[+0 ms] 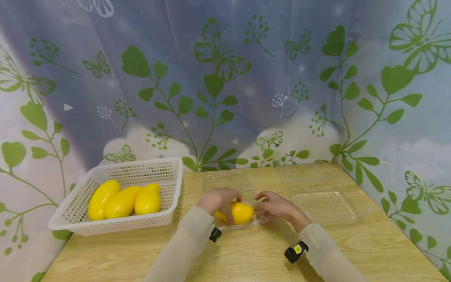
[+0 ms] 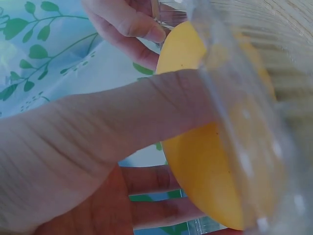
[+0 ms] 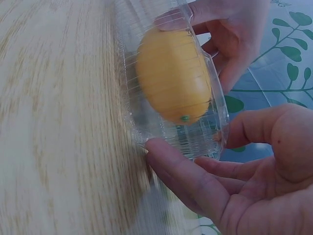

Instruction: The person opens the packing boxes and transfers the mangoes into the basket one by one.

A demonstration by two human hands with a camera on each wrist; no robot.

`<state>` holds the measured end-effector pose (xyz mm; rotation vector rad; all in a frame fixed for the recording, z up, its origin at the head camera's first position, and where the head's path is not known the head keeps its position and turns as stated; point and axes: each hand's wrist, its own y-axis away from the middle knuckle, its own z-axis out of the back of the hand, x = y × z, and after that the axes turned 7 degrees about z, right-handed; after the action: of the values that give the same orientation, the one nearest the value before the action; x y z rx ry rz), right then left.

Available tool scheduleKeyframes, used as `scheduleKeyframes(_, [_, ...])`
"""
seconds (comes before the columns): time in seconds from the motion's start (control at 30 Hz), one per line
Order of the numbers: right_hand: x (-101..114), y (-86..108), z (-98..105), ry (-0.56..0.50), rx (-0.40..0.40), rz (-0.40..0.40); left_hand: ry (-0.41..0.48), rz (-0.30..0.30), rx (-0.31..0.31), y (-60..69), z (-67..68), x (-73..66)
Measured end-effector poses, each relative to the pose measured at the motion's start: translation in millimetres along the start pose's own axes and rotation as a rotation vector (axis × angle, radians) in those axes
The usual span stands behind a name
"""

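Observation:
A yellow mango (image 1: 242,213) with a small green spot at its end (image 3: 185,118) lies in a clear plastic box (image 3: 215,125). My left hand (image 1: 221,201) grips the mango from the left. In the left wrist view its thumb (image 2: 142,105) crosses the mango's near side, while other fingers reach behind it. At the box's right end, my right hand (image 1: 276,207) holds the wall between thumb and fingers, seen close in the right wrist view. Parts of the box are hard to make out because it is see-through.
A white perforated basket (image 1: 112,227) holding three yellow mangoes (image 1: 123,201) stands at the left of the wooden table (image 1: 260,258). Another clear plastic box (image 1: 325,205) sits to the right. Behind the table hangs a curtain (image 1: 225,98) printed with leaves and butterflies.

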<state>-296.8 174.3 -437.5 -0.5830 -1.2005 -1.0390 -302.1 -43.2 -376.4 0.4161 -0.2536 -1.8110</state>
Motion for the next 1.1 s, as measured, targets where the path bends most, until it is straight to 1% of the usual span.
scheduleKeyframes(0.1, [0.1,-0.3,-0.5,0.001,0.001,-0.003,0.014,-0.009,-0.001,0.6,1.0,3.3])
scheduleKeyframes(0.23, [-0.2,-0.4,-0.4,0.002,0.0,-0.005,0.035,-0.035,-0.008,0.3,1.6,7.4])
scheduleKeyframes(0.47, [-0.8,-1.0,-1.0,0.01,0.001,0.001,0.075,-0.065,-0.028,6.3,6.6,12.1])
scheduleKeyframes(0.7, [0.0,-0.9,-1.6,0.015,0.001,0.005,0.059,-0.091,-0.055,11.5,13.2,15.8])
scheduleKeyframes(0.87, [0.8,-0.9,-1.8,0.01,-0.001,0.008,0.083,-0.093,-0.06,13.5,14.0,19.2])
scheduleKeyframes(1.1, [0.5,-1.0,-1.6,0.002,0.0,0.013,0.079,-0.092,-0.08,15.9,16.6,23.0])
